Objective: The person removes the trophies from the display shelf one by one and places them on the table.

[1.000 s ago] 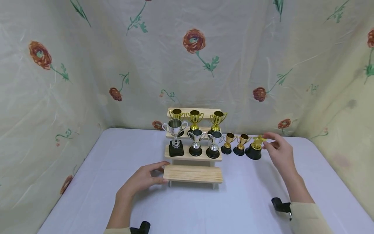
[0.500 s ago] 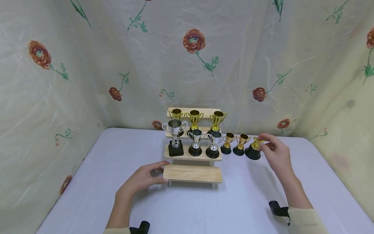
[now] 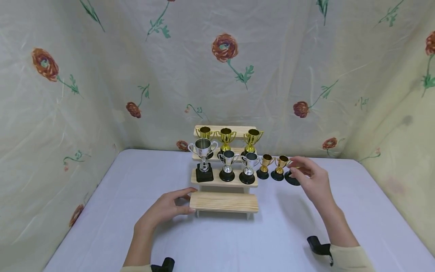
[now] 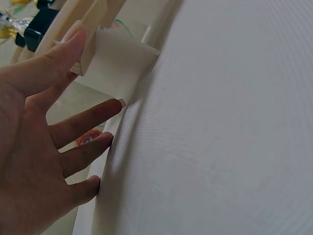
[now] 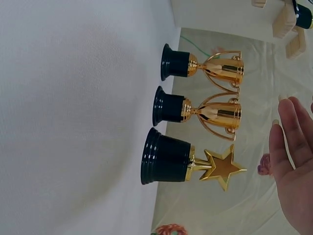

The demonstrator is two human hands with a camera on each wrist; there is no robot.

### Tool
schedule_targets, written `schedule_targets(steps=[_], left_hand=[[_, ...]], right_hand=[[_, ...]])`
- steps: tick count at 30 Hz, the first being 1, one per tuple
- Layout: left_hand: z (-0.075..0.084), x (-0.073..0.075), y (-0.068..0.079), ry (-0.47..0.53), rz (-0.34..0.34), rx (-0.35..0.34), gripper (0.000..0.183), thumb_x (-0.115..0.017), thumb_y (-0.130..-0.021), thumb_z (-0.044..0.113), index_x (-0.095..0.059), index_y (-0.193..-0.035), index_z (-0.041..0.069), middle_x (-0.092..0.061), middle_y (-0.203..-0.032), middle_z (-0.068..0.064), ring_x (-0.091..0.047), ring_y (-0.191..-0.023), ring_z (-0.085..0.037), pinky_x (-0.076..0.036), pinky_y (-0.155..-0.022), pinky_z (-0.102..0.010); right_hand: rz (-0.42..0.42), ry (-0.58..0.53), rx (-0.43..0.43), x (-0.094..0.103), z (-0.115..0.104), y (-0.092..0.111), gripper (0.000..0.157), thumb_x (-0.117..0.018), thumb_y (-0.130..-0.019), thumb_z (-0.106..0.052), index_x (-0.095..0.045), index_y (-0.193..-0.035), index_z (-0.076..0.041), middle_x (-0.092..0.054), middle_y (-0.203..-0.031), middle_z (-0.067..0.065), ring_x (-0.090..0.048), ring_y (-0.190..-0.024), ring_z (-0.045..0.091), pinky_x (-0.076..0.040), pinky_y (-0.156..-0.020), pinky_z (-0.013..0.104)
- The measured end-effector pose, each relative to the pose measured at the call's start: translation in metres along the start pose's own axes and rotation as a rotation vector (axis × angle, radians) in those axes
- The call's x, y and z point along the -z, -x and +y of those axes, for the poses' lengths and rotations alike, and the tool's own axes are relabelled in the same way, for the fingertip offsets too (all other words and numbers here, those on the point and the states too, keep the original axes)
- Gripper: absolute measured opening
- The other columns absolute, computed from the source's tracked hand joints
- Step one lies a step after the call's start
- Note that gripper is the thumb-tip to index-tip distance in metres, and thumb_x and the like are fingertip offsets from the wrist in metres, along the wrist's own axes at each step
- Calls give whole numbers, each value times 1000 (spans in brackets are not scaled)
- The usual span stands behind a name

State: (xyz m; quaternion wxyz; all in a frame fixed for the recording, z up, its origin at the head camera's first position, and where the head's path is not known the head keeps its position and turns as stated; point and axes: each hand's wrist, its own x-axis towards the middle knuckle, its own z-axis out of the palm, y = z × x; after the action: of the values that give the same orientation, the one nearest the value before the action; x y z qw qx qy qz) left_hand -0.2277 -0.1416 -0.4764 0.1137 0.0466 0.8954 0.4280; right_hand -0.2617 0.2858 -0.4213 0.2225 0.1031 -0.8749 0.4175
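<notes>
In the left wrist view, my left hand pinches the end of the lowest wooden step between thumb and index finger, its other fingers spread. That stepped display stand has a bare front step. My right hand hovers over a star trophy with a black base, covering the star in the head view. The right wrist view shows this hand's fingers extended, apart from the star. Beside it on the table stand two small bronze-coloured cup trophies, upright in a row.
Three silver cup trophies stand on the second step. Behind them are three gold cup trophies on the third, below a bare top step. A white cloth covers the table; a flowered curtain hangs behind.
My right hand has moved left, from beside the star to over it in the head view. The star trophy keeps its place. My left hand stays at the stand.
</notes>
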Motion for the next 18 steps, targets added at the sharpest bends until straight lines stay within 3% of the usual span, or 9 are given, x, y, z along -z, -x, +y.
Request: schedule_targets(steps=[12, 18], left_hand=[[3, 0, 1, -13, 11, 5, 60, -82, -75, 41, -61, -131, 47, -71, -116, 5, -52, -130, -27, -36, -108, -67], [4, 0, 2, -5, 1, 2, 60, -83, -75, 38, -62, -131, 43, -72, -107, 4, -58, -117, -24, -43, -101, -61]], right_hand=[[-15, -96, 5, -6, -7, 5, 29, -66, -95, -10, -65, -124, -5, -71, -103, 14, -68, -84, 4, -51, -77, 8], [-23, -115, -10, -10, -16, 6, 30, -65, -96, -14, -65, -125, -6, -70, -107, 13, -64, -88, -5, -50, -79, 6]])
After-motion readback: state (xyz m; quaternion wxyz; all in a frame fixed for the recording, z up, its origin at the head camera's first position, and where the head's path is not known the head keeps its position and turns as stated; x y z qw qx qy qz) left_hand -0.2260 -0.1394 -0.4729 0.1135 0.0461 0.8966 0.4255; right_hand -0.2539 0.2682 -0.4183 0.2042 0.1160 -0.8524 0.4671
